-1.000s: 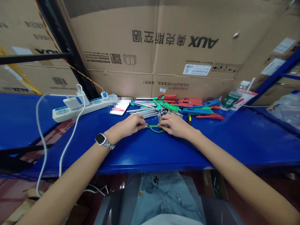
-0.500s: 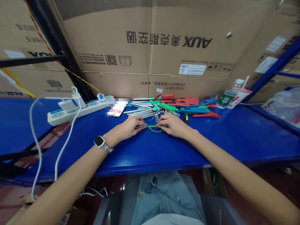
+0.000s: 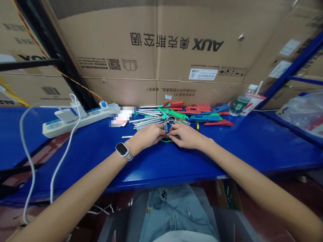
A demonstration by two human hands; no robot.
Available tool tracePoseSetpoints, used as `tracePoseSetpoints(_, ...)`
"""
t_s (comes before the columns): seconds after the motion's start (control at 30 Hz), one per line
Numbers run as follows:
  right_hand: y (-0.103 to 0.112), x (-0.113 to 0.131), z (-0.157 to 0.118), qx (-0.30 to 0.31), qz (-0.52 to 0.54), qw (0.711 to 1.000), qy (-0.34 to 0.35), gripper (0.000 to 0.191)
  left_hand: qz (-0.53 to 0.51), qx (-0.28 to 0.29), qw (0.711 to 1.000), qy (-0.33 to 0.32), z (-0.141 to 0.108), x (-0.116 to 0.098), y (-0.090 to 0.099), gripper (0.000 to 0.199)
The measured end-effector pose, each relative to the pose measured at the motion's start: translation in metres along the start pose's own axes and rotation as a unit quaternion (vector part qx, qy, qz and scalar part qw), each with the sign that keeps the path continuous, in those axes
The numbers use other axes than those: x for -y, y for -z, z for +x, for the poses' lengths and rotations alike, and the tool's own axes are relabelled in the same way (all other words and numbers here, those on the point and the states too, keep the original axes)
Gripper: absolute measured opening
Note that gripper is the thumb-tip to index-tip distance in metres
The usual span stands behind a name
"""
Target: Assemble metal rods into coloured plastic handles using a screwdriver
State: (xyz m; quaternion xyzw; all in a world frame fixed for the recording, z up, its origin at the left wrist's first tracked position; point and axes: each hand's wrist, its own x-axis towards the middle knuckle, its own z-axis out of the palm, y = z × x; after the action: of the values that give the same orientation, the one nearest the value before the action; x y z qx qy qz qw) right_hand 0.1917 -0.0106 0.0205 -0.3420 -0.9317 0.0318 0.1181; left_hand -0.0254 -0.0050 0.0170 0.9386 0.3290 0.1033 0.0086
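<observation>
R hand (image 3: 186,135) pinches green plastic handle (image 3: 166,141) on blue table (image 3: 174,166), nr metal tube pile (image 3: 148,121); L hand (image 3: 152,135) is bunched at its L end, can't tell exact grip. Silver tube (image 3: 126,137) sticks out L of L hand.

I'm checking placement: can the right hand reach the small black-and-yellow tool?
Probably yes: the tool lies near the right hand, nothing visibly between, though that hand holds a green plastic loop.
</observation>
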Motion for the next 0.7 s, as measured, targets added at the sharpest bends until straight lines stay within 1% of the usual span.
tracePoseSetpoints(0.13, 0.005, 0.007, -0.002, -0.004, -0.061, 0.998, -0.008, 0.021, 0.09, -0.008, 0.996, -0.014, -0.005, -0.005, -0.004, 0.026)
tracePoseSetpoints(0.2, 0.006, 0.012, -0.001, -0.011, -0.095, 0.995, -0.012, 0.02, 0.115, -0.016, 0.993, -0.026, -0.007, -0.006, -0.007, 0.025)
tracePoseSetpoints(0.27, 0.006, 0.016, 0.0, -0.011, -0.113, 0.993, -0.024, 0.02, 0.123, -0.027, 0.992, -0.028, -0.007, -0.007, -0.011, 0.025)
tracePoseSetpoints(0.47, 0.006, 0.022, 0.006, 0.012, -0.111, 0.991, -0.073, 0.018, 0.112, -0.059, 0.992, -0.015, -0.008, -0.009, -0.018, 0.021)
tracePoseSetpoints(0.6, 0.009, 0.022, 0.012, 0.041, -0.136, 0.988, -0.06, 0.02, 0.126, -0.074, 0.989, -0.004, -0.009, -0.014, -0.019, 0.021)
tracePoseSetpoints(0.7, 0.009, 0.021, 0.013, 0.061, -0.149, 0.986, -0.046, 0.023, 0.122, -0.075, 0.99, -0.002, -0.009, -0.015, -0.018, 0.022)
